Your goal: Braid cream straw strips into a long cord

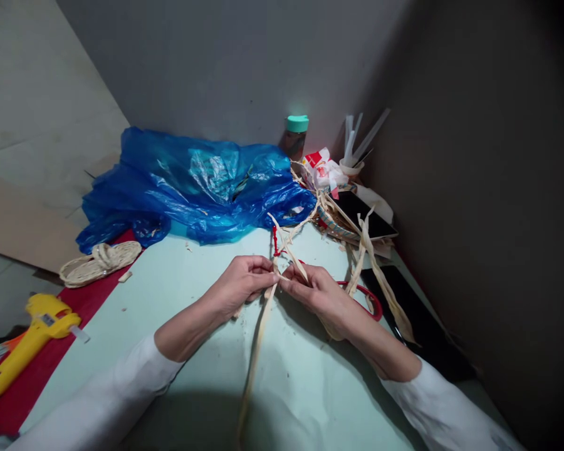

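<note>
My left hand (pixel 249 282) and my right hand (pixel 317 294) meet over the pale green table cover, fingertips pinched around strips of dried plant fibre (pixel 259 338). One long strip hangs from between them toward the table's near edge. Other strip ends stick up just beyond my fingers, beside a small red piece (pixel 276 241) that stands upright. Red handles, probably of scissors (pixel 373 304), lie by my right forearm, partly covered by it and by loose pale strips (pixel 390 291). The exact crossing of the strips is hidden by my fingers.
A blue plastic bag (pixel 192 188) spreads across the back. At left are a woven slipper (pixel 101 262) and a yellow glue gun (pixel 32 338). Behind stand a jar with a teal lid (pixel 297 125) and a cup of glue sticks (pixel 351 168). A black tablet (pixel 366 214) leans at right.
</note>
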A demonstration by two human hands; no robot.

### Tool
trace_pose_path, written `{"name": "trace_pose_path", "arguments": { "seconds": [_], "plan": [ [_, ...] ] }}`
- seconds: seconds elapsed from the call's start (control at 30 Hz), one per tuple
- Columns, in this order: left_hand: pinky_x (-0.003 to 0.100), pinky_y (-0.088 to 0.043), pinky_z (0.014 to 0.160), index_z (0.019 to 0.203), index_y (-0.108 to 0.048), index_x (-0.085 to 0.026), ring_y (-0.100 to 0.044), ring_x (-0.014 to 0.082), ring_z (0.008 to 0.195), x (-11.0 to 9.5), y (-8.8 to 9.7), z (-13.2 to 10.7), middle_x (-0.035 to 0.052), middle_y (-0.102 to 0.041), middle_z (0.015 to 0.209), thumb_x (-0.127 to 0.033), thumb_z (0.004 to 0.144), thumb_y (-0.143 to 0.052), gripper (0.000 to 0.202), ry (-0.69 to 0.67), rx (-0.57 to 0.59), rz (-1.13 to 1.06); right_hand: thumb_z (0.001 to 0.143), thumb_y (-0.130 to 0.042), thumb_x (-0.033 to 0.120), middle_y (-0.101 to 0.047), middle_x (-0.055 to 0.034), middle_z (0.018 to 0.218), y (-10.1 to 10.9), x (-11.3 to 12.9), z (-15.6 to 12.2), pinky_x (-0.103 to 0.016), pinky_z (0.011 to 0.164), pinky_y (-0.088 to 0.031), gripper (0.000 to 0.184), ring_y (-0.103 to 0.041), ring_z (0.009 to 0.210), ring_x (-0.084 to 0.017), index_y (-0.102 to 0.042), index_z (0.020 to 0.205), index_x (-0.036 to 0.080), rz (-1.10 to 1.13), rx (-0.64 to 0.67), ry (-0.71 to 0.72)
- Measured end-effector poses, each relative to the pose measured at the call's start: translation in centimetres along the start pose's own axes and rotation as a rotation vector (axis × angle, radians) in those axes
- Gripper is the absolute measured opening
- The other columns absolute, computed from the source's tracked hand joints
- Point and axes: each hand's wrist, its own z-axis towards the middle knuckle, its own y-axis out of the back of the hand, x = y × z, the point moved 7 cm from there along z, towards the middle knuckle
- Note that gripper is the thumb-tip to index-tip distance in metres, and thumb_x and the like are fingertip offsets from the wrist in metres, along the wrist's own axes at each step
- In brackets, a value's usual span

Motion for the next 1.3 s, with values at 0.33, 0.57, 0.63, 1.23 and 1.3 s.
{"name": "trace_pose_path", "arguments": {
  "seconds": [0.33, 0.57, 0.63, 1.23, 1.3],
  "plan": [
    [0.017, -0.013, 0.038, 0.073, -0.058, -0.012, -0.029, 0.0009, 0.038, 0.2, -0.3, -0.6, -0.0057, -0.046, 0.051, -0.025, 0.066, -0.07, 0.019, 0.041, 0.016, -0.093, 0.086, -0.05, 0.038, -0.047, 0.0024, 0.066, 0.9, 1.4, -0.5, -0.025, 0.057, -0.029, 0.023, -0.039, 0.061, -0.012, -0.052, 0.076, 0.018, -0.063, -0.041, -0.016],
    [0.016, -0.016, 0.034, 0.072, -0.06, -0.011, -0.041, 0.0025, 0.038, 0.3, 0.4, -0.7, 0.0074, -0.067, 0.064, -0.014, 0.065, -0.067, 0.011, 0.074, -0.05, -0.147, 0.095, -0.032, 0.043, -0.045, 0.0001, 0.062, 3.5, 3.6, -1.4, -0.027, 0.058, -0.031, 0.045, -0.04, 0.061, -0.013, -0.053, 0.065, 0.018, -0.235, -0.172, 0.148],
    [0.015, -0.018, 0.033, 0.071, -0.059, -0.011, -0.05, 0.0047, 0.043, 0.3, 0.3, -0.7, 0.008, -0.067, 0.067, -0.012, 0.065, -0.066, 0.009, 0.059, -0.067, -0.181, 0.092, -0.04, 0.044, -0.046, 0.0007, 0.064, 3.1, 3.5, -1.4, -0.025, 0.055, -0.03, 0.038, -0.039, 0.06, -0.012, -0.052, 0.067, 0.018, -0.163, -0.133, 0.122],
    [0.017, -0.02, 0.035, 0.097, -0.061, -0.01, -0.04, -0.0004, 0.039, -1.5, -0.8, -1.9, 0.015, -0.07, 0.099, -0.03, 0.077, -0.068, 0.03, -0.205, 0.046, -0.319, 0.09, -0.047, 0.039, -0.06, 0.0007, 0.054, -1.0, 2.7, -3.5, -0.023, 0.043, -0.033, 0.025, -0.049, 0.041, -0.011, -0.051, 0.076, 0.019, -0.285, 0.091, -0.024],
    [0.018, -0.018, 0.035, 0.098, -0.061, -0.011, -0.04, 0.0, 0.04, -1.5, -0.7, -1.9, 0.0156, -0.07, 0.102, -0.033, 0.076, -0.068, 0.031, -0.209, 0.045, -0.322, 0.092, -0.043, 0.04, -0.061, 0.0007, 0.051, -2.4, 1.6, -3.8, -0.022, 0.039, -0.032, 0.024, -0.048, 0.035, -0.011, -0.048, 0.079, 0.02, -0.254, 0.166, -0.08]
  ]
}}
